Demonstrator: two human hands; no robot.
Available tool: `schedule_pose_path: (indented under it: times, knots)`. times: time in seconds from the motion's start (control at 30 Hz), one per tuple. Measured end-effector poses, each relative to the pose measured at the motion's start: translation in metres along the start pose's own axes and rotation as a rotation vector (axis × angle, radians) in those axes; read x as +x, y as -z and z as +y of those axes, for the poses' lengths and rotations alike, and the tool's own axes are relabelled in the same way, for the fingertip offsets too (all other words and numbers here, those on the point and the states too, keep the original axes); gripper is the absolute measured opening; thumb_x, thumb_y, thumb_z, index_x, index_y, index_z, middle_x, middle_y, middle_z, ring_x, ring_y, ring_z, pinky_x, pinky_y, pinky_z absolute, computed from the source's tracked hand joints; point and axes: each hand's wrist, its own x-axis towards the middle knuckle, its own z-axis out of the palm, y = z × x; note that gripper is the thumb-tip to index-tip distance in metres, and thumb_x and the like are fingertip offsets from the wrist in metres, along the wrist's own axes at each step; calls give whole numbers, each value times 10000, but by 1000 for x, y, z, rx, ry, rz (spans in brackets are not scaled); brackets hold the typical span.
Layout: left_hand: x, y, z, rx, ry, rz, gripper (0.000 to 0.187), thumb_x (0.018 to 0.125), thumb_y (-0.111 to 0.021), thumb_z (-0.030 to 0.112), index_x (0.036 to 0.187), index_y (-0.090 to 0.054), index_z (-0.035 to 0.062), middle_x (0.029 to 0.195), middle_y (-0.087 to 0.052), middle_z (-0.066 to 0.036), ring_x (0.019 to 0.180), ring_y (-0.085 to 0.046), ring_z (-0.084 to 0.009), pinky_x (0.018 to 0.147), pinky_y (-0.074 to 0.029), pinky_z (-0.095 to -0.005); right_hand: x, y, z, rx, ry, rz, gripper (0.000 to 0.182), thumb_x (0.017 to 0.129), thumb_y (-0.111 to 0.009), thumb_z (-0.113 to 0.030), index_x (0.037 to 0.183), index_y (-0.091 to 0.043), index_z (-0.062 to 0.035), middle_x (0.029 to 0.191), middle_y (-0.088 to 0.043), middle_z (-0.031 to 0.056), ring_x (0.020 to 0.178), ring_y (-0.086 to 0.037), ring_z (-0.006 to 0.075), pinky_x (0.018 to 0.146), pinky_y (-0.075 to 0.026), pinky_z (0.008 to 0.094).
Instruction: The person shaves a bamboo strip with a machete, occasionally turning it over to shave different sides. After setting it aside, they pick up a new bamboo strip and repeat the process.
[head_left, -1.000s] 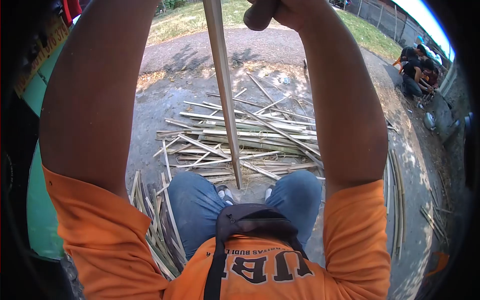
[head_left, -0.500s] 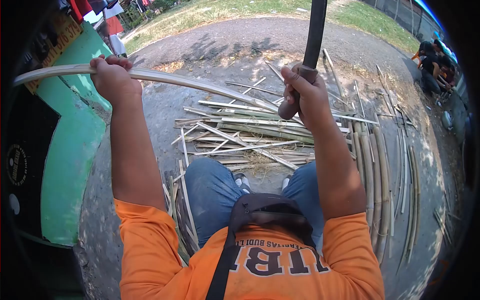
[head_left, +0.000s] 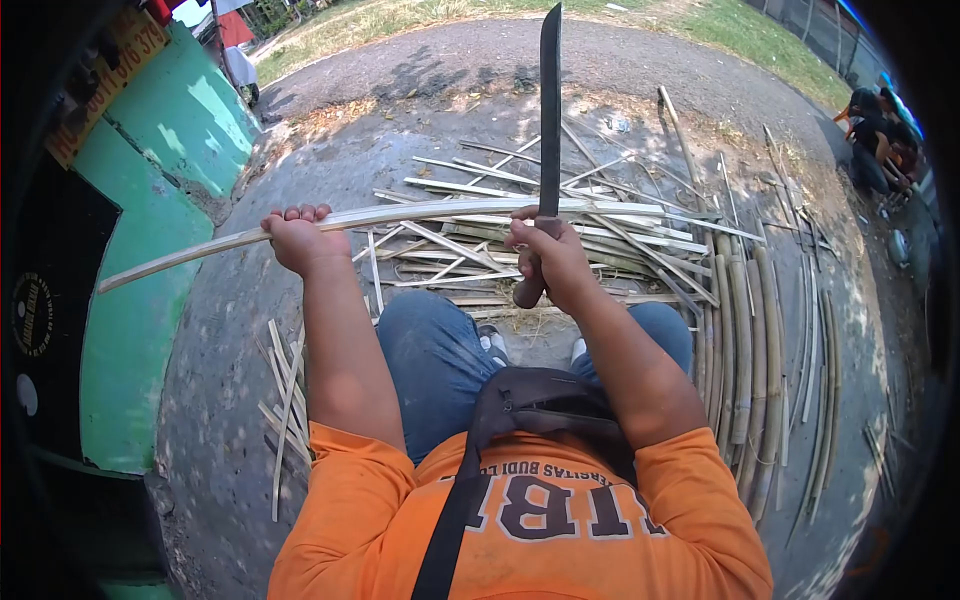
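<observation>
My left hand (head_left: 305, 242) is closed around a long, pale split bamboo strip (head_left: 420, 212). The strip bows gently across the view, one end low at the left and the other passing behind the blade to the right. In my right hand (head_left: 558, 262) is a machete (head_left: 550, 115), gripped by its brown wooden handle. Its dark blade points up and away from me, crossing the strip in this view. Below both hands lies a heap of split bamboo strips (head_left: 470, 262) on the ground, just beyond my knees.
Whole bamboo poles (head_left: 757, 350) lie lengthwise to my right. More strips (head_left: 288, 400) rest on the ground at my left, near a green wall (head_left: 150, 300). Two or more people (head_left: 875, 140) crouch at the far right. A paved road (head_left: 420, 75) runs beyond the heap.
My left hand has come right and down with the strip, which now lies flatter across the view. My right hand has moved left and lower, bringing the whole machete blade into sight.
</observation>
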Motion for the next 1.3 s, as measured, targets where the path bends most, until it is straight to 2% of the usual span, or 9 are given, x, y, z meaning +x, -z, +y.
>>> schedule_pose_path:
  times: [0.27, 0.53, 0.73, 0.83, 0.97, 1.03, 1.13, 1.27, 1.3]
  knots:
    - [-8, 19, 5, -59, 102, 84, 249, 1130, -352, 289, 931, -459, 184, 718, -359, 46, 608, -343, -122, 641, -414, -352, 11, -7, 1, -118, 44, 20, 598, 928, -784, -222, 1463, -573, -60, 932, -700, 52, 550, -549, 86, 506, -458, 262]
    - [-17, 55, 14, -86, 71, 2, 193, 1124, -435, 294, 1007, -506, 158, 805, -491, 12, 726, -502, -138, 780, -490, -382, 12, -3, 10, -246, -52, 25, 519, 860, -804, -203, 1323, -658, -19, 877, -652, 32, 548, -555, 91, 513, -462, 268]
    - [-35, 150, 22, 534, -237, -275, 361, 1096, -564, 391, 1307, -511, 103, 1193, -558, -55, 986, -579, -150, 902, -485, -342, 6, 4, 2, -219, -125, -16, 428, 872, -790, -163, 1259, -682, -16, 879, -653, 22, 571, -538, 83, 544, -463, 254]
    - [-45, 213, 46, 816, -202, -387, 437, 1078, -607, 396, 1334, -528, 51, 1162, -591, -49, 999, -588, -153, 949, -470, -319, 1, 7, -1, -165, -155, -49, 410, 877, -779, -153, 1248, -684, -6, 903, -659, 29, 571, -535, 83, 542, -463, 252]
    - [-84, 233, 111, 1629, 231, -852, 437, 991, -754, 298, 1238, -613, -34, 1052, -669, -74, 947, -635, -148, 869, -528, -319, 1, 3, -5, -202, -179, -68, 387, 877, -757, -144, 1229, -695, 4, 937, -670, 43, 574, -544, 88, 537, -463, 249]
    - [-95, 243, 138, 1676, 600, -1215, 475, 932, -813, 289, 1218, -626, -40, 1063, -690, -101, 925, -649, -142, 802, -549, -324, 3, 1, -2, -251, -187, -80, 395, 864, -756, -140, 1231, -702, -4, 927, -673, 40, 573, -548, 96, 539, -468, 253]
    - [-117, 241, 162, 1281, 781, -1239, 516, 886, -857, 315, 1207, -638, -25, 1065, -701, -101, 925, -651, -128, 791, -553, -322, 3, -7, 3, -328, -205, -82, 418, 857, -742, -120, 1255, -696, 0, 921, -681, 50, 555, -530, 88, 529, -439, 247]
    - [-118, 223, 154, 1578, -583, -1095, 687, 757, -924, 385, 1248, -626, 8, 1089, -680, -150, 1006, -674, -307, 868, -540, -419, 1, -17, 6, -380, -240, -111, 419, 837, -751, -126, 1238, -709, -10, 913, -690, 55, 555, -532, 87, 526, -445, 244]
    - [-119, 207, 151, 1711, -768, -1095, 766, 730, -918, 416, 1297, -589, 20, 1112, -667, -176, 1067, -649, -409, 925, -513, -480, 2, -17, 6, -388, -249, -123, 414, 836, -758, -131, 1230, -711, -13, 937, -699, 62, 563, -538, 95, 533, -451, 250]
